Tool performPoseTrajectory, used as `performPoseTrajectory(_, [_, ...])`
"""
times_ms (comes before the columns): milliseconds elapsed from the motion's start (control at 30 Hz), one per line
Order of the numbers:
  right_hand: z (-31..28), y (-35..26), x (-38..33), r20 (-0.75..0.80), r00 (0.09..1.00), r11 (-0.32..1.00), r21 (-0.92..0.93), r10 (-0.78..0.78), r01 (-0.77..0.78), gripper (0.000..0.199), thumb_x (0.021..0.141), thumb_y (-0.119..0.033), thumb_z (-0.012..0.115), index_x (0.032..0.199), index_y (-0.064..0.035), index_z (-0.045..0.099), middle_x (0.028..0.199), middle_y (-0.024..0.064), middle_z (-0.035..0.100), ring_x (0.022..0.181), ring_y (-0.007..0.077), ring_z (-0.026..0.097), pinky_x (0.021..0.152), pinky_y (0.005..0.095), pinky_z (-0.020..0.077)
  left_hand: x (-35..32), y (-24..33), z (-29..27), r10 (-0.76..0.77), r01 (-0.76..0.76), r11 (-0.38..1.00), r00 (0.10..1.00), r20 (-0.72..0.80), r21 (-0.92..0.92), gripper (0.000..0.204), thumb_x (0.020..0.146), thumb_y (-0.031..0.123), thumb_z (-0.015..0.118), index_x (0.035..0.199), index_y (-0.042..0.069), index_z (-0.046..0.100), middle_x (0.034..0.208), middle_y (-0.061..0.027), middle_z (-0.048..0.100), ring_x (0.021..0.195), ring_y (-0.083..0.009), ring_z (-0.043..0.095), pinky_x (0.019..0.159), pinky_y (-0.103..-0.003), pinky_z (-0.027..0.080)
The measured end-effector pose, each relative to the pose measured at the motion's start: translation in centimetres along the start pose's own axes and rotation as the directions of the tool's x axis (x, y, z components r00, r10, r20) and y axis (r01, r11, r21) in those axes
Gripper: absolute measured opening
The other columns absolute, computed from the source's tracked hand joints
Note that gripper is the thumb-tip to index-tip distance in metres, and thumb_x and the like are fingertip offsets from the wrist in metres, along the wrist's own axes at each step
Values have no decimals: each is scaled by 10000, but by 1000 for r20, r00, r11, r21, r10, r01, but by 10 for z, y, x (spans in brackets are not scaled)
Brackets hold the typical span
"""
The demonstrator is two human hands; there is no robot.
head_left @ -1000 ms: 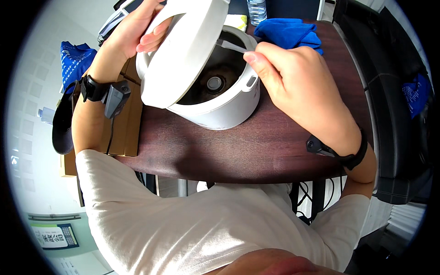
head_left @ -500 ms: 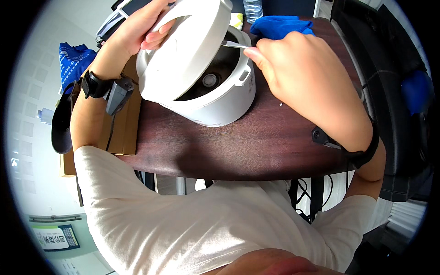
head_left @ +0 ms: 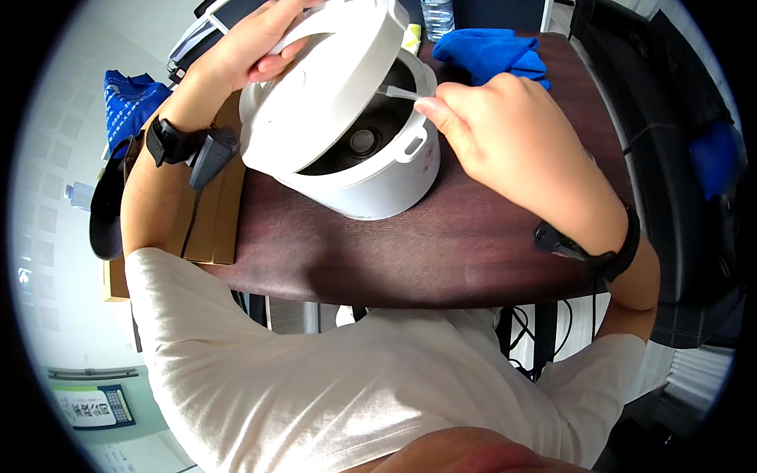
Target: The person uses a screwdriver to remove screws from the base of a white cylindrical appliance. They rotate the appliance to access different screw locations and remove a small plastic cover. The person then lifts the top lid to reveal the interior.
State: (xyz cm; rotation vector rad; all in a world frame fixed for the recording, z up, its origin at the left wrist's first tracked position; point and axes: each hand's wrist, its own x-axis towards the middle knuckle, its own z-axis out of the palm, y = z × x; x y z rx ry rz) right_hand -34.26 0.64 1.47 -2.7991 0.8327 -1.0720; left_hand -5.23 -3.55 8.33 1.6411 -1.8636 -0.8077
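Observation:
A white rice cooker (head_left: 371, 189) stands at the far part of the table, its hinged lid (head_left: 315, 102) raised and tilted. My left hand (head_left: 268, 47) is closed around the lid's handle. Inside the dark cavity, a round metal centre piece (head_left: 363, 143) shows at the bottom. Above the cooker's right rim, my right hand (head_left: 509, 134) pinches a thin, pale-handled tool (head_left: 402, 94). That tool points left into the opening, and its tip is hidden behind the lid, so its kind cannot be told.
The dark brown table (head_left: 441, 260) carries a blue cloth (head_left: 489, 54) and a clear plastic bottle (head_left: 438, 19) behind my right hand. A cardboard box (head_left: 213, 213) sits left of the cooker. A black sofa (head_left: 666, 173) borders the right side.
My right hand and the tool have shifted slightly nearer and tilted a little. The lid and my left hand have moved slightly to the right, still together.

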Motion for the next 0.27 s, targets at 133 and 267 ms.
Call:
performPoseTrajectory(133, [0, 13, -8, 84, 996, 992, 127, -6, -5, 316, 862, -265, 615, 629, -52, 627, 529, 152, 545, 477, 312, 559, 471, 367, 444, -1, 0, 9, 98, -108, 950, 994, 46, 293, 665, 912, 594, 340, 715, 11, 592, 352, 35, 358, 275, -52, 367, 357, -170, 356])
performPoseTrajectory(267, [-9, 18, -12, 95, 996, 997, 83, -2, -6, 315, 869, -276, 608, 647, -53, 633, 538, 151, 548, 479, 317, 550, 475, 374, 438, -6, -12, 4, 83, -28, 916, 989, -120, 400, 704, 867, 646, 385, 882, -22, 607, 359, 28, 378, 291, -65, 402, 424, -151, 407])
